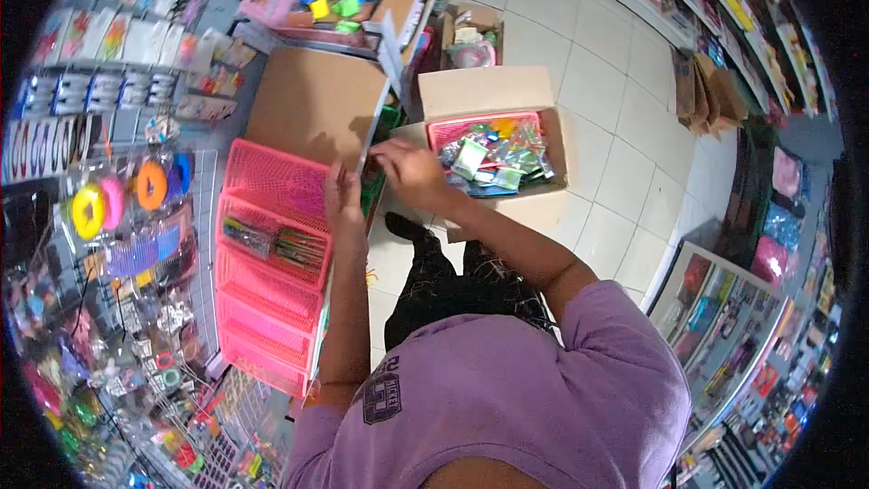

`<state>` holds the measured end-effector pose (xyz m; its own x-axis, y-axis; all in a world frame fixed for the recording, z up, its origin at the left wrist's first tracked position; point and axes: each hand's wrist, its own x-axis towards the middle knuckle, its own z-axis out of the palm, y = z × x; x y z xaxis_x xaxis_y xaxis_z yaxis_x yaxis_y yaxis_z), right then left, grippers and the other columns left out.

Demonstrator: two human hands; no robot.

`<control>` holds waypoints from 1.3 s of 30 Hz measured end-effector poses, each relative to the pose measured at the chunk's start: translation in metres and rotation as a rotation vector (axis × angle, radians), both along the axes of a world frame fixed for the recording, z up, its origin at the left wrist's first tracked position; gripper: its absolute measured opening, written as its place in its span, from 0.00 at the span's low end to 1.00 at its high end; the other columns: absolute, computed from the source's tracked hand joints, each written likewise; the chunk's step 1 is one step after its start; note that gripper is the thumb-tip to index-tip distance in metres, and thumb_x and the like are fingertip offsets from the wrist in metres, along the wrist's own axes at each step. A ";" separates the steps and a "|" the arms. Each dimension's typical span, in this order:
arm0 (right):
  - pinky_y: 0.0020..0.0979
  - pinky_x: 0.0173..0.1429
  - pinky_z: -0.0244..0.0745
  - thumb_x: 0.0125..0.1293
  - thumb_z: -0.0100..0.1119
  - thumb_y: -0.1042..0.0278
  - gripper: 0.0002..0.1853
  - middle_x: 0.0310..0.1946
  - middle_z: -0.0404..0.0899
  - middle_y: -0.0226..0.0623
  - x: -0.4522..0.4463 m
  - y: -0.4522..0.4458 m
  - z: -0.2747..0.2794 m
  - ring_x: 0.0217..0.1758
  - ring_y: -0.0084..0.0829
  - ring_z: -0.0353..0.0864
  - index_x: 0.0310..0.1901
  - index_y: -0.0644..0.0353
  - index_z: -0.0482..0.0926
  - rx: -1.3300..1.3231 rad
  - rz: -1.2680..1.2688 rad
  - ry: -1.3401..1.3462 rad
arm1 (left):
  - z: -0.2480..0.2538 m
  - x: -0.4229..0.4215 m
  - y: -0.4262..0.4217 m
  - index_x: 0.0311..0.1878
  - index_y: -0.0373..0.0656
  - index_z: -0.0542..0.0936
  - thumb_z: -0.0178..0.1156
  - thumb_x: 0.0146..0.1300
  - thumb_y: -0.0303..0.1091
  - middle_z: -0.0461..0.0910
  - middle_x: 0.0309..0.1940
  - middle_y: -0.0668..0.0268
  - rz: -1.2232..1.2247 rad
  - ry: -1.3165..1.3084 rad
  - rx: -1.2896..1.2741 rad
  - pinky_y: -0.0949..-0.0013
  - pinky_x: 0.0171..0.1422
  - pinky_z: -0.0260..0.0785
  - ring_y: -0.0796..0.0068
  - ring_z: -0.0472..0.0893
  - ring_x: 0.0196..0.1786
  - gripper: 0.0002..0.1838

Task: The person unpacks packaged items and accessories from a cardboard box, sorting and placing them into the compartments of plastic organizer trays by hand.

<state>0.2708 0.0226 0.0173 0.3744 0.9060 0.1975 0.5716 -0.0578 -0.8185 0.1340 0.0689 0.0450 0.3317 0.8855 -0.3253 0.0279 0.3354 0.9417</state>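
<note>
At the shelf's front edge, my left hand [344, 196] is beside a row of pink plastic baskets, its fingers drawn together. My right hand [412, 174] is just right of it, fingers curled towards the thumb over the edge. Whatever either hand pinches is too small or hidden to make out. The nearest pink basket [262, 163] has a bright pink mesh pattern by my left hand. Another pink basket [323, 282] contains thin packaged items [272, 240]. Behind the hands lies a bare brown shelf board [308, 95].
An open cardboard box [484, 88] on the tiled floor holds a pink basket of small colourful packets [498, 158]. A smaller box [493, 18] stands behind it. Hanging accessories [100, 204] cover the left wall. A glass-topped case [720, 308] is at right.
</note>
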 end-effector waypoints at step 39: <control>0.42 0.54 0.67 0.51 0.52 0.68 0.16 0.43 0.73 0.42 0.213 -0.126 -0.238 0.51 0.42 0.71 0.43 0.60 0.75 -0.464 -0.088 -0.770 | -0.268 0.264 -0.094 0.42 0.40 0.80 0.51 0.56 0.33 0.73 0.53 0.55 -0.844 1.280 1.085 0.51 0.58 0.61 0.61 0.73 0.54 0.14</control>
<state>0.4841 -0.1039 -0.2204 0.3618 0.9312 0.0436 0.9294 -0.3567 -0.0946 0.3984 -0.0252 -0.2226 0.7761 0.6042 -0.1804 0.6122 -0.7906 -0.0142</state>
